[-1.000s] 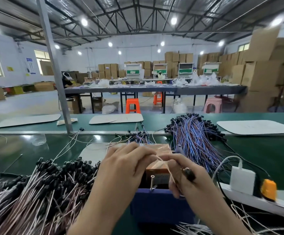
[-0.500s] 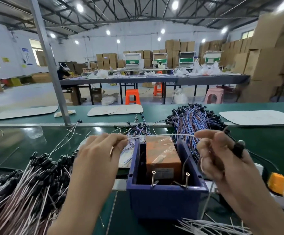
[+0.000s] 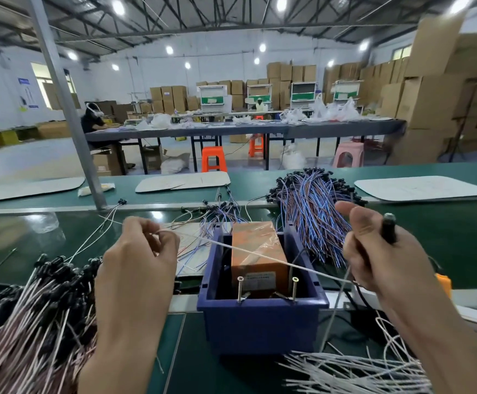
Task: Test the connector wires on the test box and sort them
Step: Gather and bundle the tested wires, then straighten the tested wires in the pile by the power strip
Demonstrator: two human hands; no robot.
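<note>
Head view: your left hand (image 3: 137,268) pinches a thin white wire (image 3: 248,253). Your right hand (image 3: 373,251) grips a black cylindrical connector (image 3: 388,227).

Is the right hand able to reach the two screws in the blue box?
Probably yes. The right hand is just beside the blue box, the box is open on top, and nothing covers the screws. But it grips a connector and wire.

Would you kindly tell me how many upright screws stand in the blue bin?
2: the left screw and the right screw, both inside the blue bin at its near wall; others may be hidden.
</note>
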